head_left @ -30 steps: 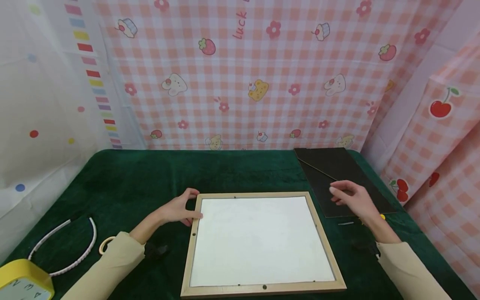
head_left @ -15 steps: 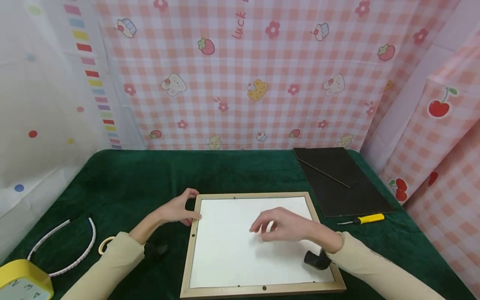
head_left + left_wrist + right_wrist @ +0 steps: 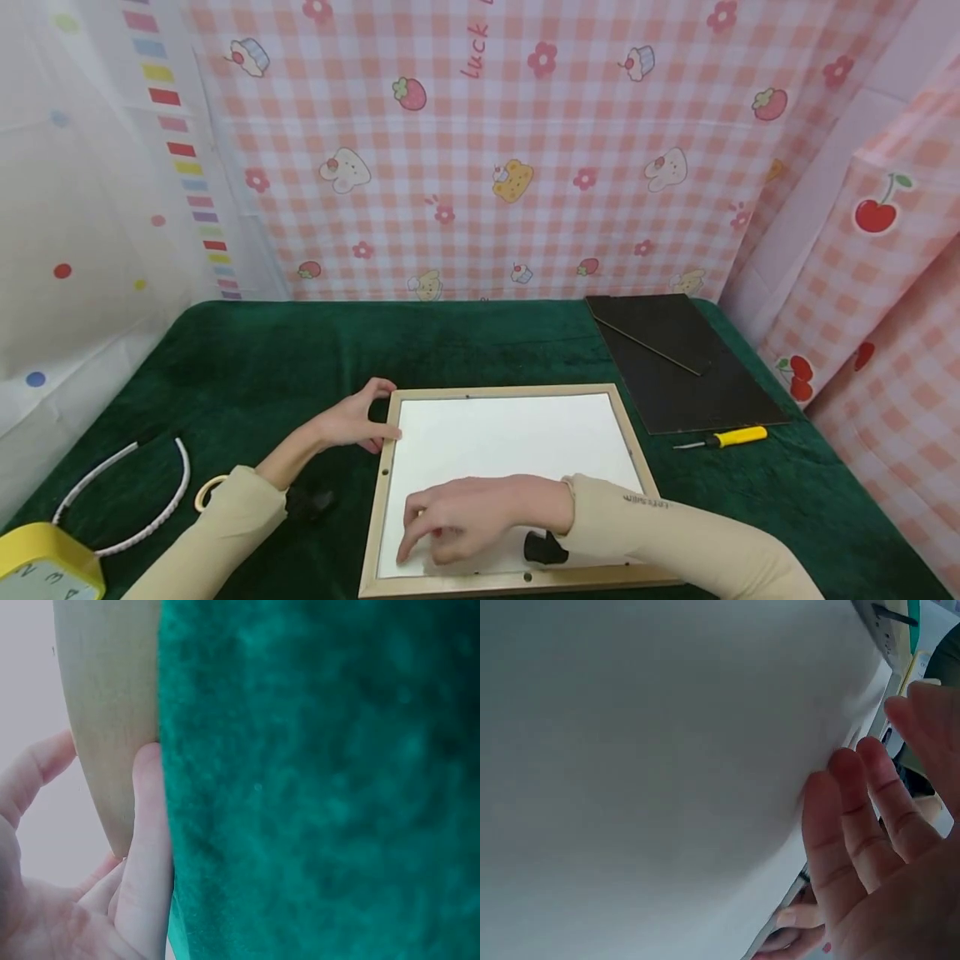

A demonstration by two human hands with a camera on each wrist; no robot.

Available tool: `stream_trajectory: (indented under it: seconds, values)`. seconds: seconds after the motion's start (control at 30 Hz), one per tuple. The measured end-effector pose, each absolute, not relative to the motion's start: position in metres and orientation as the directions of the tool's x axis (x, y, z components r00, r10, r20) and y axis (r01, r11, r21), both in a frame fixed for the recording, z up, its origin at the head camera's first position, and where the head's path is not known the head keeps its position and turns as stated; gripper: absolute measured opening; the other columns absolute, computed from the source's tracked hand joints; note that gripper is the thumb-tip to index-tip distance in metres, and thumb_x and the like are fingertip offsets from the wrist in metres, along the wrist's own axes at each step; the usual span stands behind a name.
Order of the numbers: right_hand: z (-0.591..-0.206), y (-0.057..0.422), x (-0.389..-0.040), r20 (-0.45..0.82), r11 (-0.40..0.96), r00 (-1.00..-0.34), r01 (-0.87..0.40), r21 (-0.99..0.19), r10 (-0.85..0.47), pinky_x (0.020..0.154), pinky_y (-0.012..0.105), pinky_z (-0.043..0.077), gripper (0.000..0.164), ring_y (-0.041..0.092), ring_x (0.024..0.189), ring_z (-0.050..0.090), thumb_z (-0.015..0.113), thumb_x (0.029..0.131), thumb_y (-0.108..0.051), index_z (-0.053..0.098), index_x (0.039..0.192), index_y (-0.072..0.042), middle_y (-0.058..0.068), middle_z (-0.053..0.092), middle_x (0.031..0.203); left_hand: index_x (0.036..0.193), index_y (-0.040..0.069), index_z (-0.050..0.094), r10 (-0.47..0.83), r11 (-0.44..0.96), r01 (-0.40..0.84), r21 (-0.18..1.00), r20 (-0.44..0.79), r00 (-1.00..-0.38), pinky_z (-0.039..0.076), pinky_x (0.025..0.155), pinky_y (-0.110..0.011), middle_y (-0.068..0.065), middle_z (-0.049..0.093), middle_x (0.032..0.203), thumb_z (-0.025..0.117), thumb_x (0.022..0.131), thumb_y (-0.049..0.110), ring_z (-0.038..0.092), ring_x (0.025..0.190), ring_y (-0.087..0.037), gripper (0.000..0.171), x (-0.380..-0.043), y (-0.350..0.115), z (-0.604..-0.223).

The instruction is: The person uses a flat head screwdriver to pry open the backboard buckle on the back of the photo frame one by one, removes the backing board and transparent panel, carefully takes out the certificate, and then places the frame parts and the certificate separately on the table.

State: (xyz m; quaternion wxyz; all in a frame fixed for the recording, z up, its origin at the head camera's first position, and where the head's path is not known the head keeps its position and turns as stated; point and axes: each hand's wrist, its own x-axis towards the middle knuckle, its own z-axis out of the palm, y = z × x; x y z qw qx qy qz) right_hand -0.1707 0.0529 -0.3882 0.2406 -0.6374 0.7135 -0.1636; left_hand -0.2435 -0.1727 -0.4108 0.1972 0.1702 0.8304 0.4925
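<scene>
A light wooden picture frame (image 3: 457, 584) lies on the green cloth, with a white sheet (image 3: 517, 433) filling its inside. My left hand (image 3: 352, 422) grips the frame's left side near the far corner, thumb on the top face and fingers at the outer edge. The left wrist view shows the wooden strip (image 3: 112, 697) between thumb and fingers. Reaching across the sheet, my right hand (image 3: 480, 517) has its loosely bent fingers by the near left corner. In the right wrist view the fingertips (image 3: 823, 795) come right down at the white surface. Nothing shows in that hand.
A black board (image 3: 690, 396) lies at the back right with a thin rod (image 3: 648, 345) on it. Closer in is a yellow-handled screwdriver (image 3: 738, 437). At left are a yellow clock (image 3: 56, 558), a white curved band (image 3: 153, 529) and a wooden ring (image 3: 204, 493).
My right hand has come from beside the black board, over the sheet, to the frame's near left corner, uncovering the screwdriver. My left hand keeps its grip on the frame.
</scene>
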Motion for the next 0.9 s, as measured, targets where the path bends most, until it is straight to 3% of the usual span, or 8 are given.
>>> stream_trajectory:
  seconds: [0.23, 0.57, 0.9]
  values:
    - [-0.385, 0.037, -0.166, -0.217, 0.171, -0.072, -0.86, -0.481, -0.974, 0.059, 0.009, 0.032, 0.036, 0.0, 0.071, 0.039, 0.053, 0.086, -0.007, 0.055, 0.118, -0.023, -0.009, 0.042, 0.092, 0.127, 0.0, 0.019, 0.477, 0.457, 0.072, 0.886, -0.176, -0.861, 0.051, 0.062, -0.037, -0.025, 0.022, 0.131, 0.069, 0.078, 0.02, 0.06, 0.066, -0.024, 0.073, -0.245, -0.174, -0.413]
    - [-0.383, 0.031, -0.166, -0.282, 0.225, -0.087, -0.833, -0.506, -0.956, 0.061, 0.011, 0.033, 0.032, -0.001, 0.077, 0.041, 0.055, 0.086, -0.016, 0.054, 0.116, -0.027, -0.008, 0.042, 0.089, 0.126, 0.001, 0.023, 0.481, 0.434, 0.067, 0.898, -0.168, -0.861, 0.051, 0.062, -0.037, -0.025, 0.024, 0.131, 0.059, 0.086, 0.019, 0.06, 0.065, -0.025, 0.057, -0.249, -0.178, -0.414]
    - [-0.385, 0.03, -0.165, -0.276, 0.222, -0.091, -0.843, -0.491, -0.957, 0.058, 0.011, 0.033, 0.027, -0.002, 0.076, 0.04, 0.058, 0.085, -0.022, 0.054, 0.111, -0.027, -0.008, 0.041, 0.086, 0.126, -0.003, 0.021, 0.504, 0.421, 0.076, 0.904, -0.163, -0.848, 0.051, 0.063, -0.039, -0.03, 0.022, 0.13, 0.055, 0.088, 0.014, 0.059, 0.066, -0.027, 0.054, -0.242, -0.175, -0.402]
